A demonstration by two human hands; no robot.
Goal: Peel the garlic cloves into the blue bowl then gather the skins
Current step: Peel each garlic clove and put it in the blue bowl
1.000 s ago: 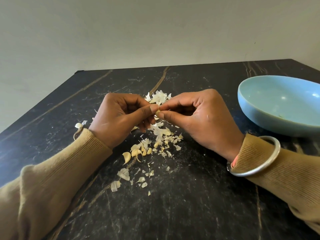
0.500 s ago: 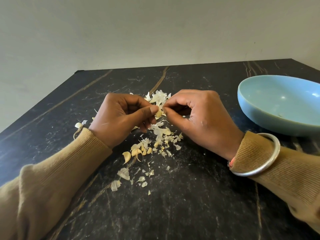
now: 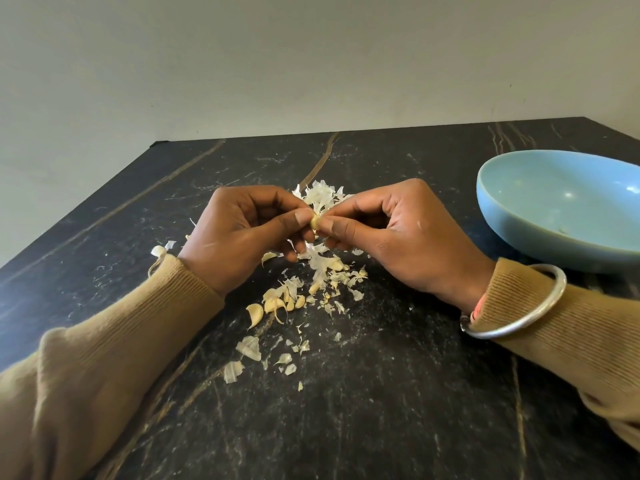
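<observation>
two tan ribbed knit sleeves (image 3: 104, 341) come in from the bottom corners, the right one with a plain silver metal bangle (image 3: 498, 336) round its cuff. they lie over a black marble-look tabletop with brown veins (image 3: 381, 410).

nearest on that top lies a loose scatter of thin, pale papery garlic skins (image 3: 249, 348), the flakes well apart from each other. just beyond them sits a small cluster of cream-yellow unpeeled garlic cloves (image 3: 277, 304), touching one another, with more skin shreds mixed in on their right side. a curled scrap of skin (image 3: 159, 251) lies beside the left cuff.

above this litter the two hands meet. the left hand (image 3: 242, 237) has its fingers curled in and pinches one small pale garlic clove (image 3: 314, 223) between thumb and forefinger. the right hand (image 3: 398, 237), curled the same way, nips the other side of that same clove with its thumb and forefinger tips. the clove is lifted off the table, between both hands.

behind the fingertips rises a heap of white, feathery skin (image 3: 322, 197).

to the right, well apart from the hands, stands the shallow, round, light blue bowl (image 3: 554, 233), partly cut by the frame edge. at the back, a plain off-white wall (image 3: 311, 64).
</observation>
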